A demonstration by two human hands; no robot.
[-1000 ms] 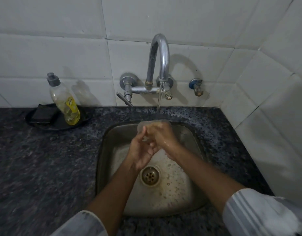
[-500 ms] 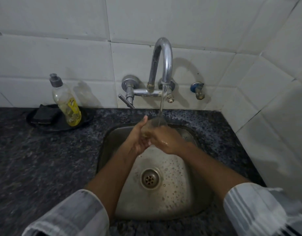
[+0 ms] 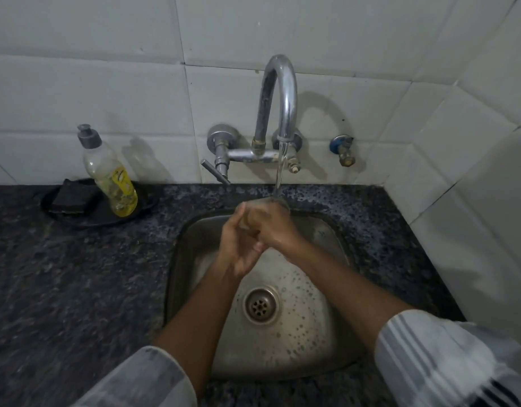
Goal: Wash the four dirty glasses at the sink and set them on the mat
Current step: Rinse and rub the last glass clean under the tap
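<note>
On the tabletop (image 3: 62, 289) at left, a soap bottle (image 3: 112, 177) stands in a dark tray (image 3: 142, 211) beside a black sponge (image 3: 71, 196). Over the sink (image 3: 335, 239), left hand (image 3: 238, 248) and right hand (image 3: 275, 227) both close around one glass (image 3: 278, 202) under the tap's (image 3: 280, 95) running stream. No mat or other glasses in view; progress cannot be judged. Compared with half a second earlier, the grip is little changed.

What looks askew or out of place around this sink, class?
The soap bottle leans to the left in its black tray instead of standing straight, beside a dark sponge. Nothing else stands out: no spill shows on the counter.
</note>
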